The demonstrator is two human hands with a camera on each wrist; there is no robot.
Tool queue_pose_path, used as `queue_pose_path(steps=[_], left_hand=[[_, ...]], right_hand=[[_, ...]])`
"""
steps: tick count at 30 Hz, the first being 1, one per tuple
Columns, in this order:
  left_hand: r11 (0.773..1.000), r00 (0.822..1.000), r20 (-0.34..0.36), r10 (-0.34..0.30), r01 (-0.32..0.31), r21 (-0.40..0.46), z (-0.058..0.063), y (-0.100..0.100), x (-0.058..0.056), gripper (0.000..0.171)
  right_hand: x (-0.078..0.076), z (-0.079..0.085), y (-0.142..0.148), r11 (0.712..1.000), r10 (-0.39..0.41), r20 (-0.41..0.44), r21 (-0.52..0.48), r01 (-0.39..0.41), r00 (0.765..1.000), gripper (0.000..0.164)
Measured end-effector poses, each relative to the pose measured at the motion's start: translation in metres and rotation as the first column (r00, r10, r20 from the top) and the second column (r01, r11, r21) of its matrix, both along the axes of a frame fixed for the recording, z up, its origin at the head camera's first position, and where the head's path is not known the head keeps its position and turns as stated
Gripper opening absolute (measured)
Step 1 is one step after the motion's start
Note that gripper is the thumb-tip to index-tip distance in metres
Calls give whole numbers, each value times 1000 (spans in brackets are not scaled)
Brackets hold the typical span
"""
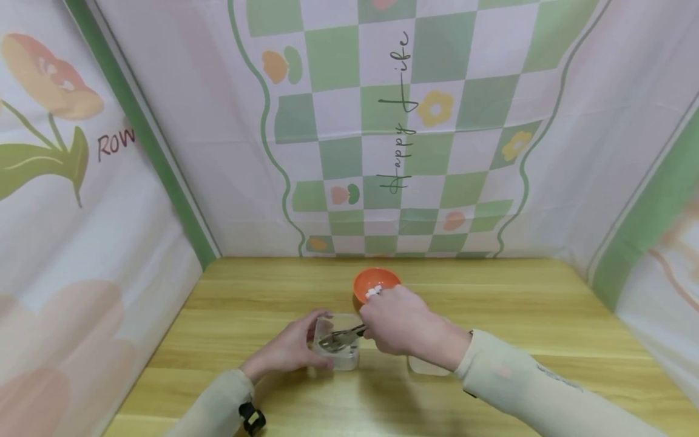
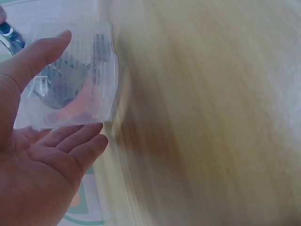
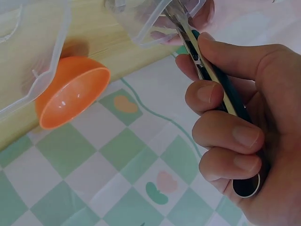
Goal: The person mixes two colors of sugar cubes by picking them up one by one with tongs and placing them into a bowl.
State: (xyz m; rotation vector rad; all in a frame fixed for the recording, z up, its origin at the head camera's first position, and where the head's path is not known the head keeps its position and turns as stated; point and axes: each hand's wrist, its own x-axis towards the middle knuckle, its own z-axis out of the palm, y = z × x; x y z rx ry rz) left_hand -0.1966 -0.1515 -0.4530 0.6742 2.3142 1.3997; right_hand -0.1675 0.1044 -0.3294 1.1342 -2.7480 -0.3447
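My left hand holds a clear plastic container by its sides, thumb on one side and fingers on the other. My right hand grips a metal utensil with a slotted head and a dark handle, fingers wrapped round the handle in the right wrist view. Its head reaches down inside the container; the plastic blurs its shape in the left wrist view. Just beyond my right hand stands an orange bowl, partly covered by the hand, with small white pieces showing in it.
A second clear container sits on the wooden table, partly hidden beneath my right forearm. Behind the table's far edge hangs a green-and-white checked cloth, and printed cloth hangs along the left side.
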Motion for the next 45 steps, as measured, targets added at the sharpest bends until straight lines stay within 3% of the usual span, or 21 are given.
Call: queue_pose_path(steps=[6, 11, 17, 24, 45], left_hand=[[1000, 1000, 6, 2, -2, 0, 0, 0, -1, 96], [1000, 1000, 7, 2, -2, 5, 1, 1, 0, 97], [1000, 1000, 2, 5, -5, 8, 0, 0, 0, 96], [1000, 1000, 3, 12, -12, 14, 0, 1, 0, 97], [1000, 1000, -10, 6, -6, 17, 1, 2, 1, 96]], right_hand=[[5, -1, 9, 999, -10, -14, -44, 10, 1000, 40], [12, -5, 19, 987, 16, -59, -158, -26, 998, 37], [18, -13, 28, 968, 4, -42, -250, -14, 999, 33], [21, -19, 35, 952, -18, -17, -307, 12, 1000, 27], [32, -39, 53, 895, -38, -47, -446, 13, 998, 30]])
